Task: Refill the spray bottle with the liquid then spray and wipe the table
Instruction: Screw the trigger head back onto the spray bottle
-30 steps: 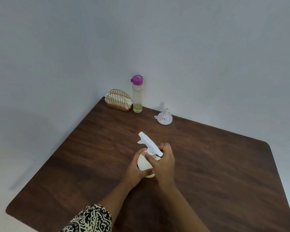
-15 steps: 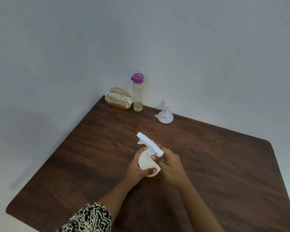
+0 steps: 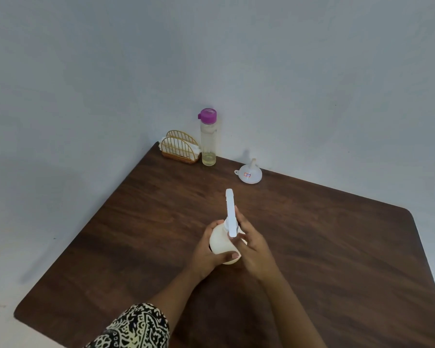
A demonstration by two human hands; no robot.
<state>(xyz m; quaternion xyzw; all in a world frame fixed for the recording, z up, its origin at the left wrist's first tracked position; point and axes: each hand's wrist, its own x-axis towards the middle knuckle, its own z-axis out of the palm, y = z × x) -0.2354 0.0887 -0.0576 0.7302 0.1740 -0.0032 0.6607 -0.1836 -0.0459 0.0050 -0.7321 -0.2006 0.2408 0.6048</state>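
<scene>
The spray bottle [image 3: 222,243] stands upright on the brown table [image 3: 337,247], near its middle, with both hands around it. The left hand [image 3: 206,254] is wrapped round the round white body from the left: its fingers curl behind the bottle, and the thumb [image 3: 230,256] lies across the lower front, so the body sits in the hollow between thumb and fingers. The right hand [image 3: 253,249] is on the other side, its fingers [image 3: 241,222] reaching up to the neck and touching the white spray head [image 3: 230,212] just below the long top piece. That hand looks loosely curled on the head rather than clenched; how firmly it grips cannot be told. The spray head rises above the fingertips of both hands, its long part pointing away from the person, toward the far edge.

Beyond the fingertips, well apart from them, a white funnel [image 3: 249,173] lies mouth down with its spout up. To its left, near the table's far corner, stands a clear bottle [image 3: 208,139] with a purple cap and a little yellowish liquid at the bottom. Just beside that is a wire napkin holder [image 3: 180,146] with white napkins. A patterned sleeve [image 3: 136,327] covers the left arm near the bottom edge.
</scene>
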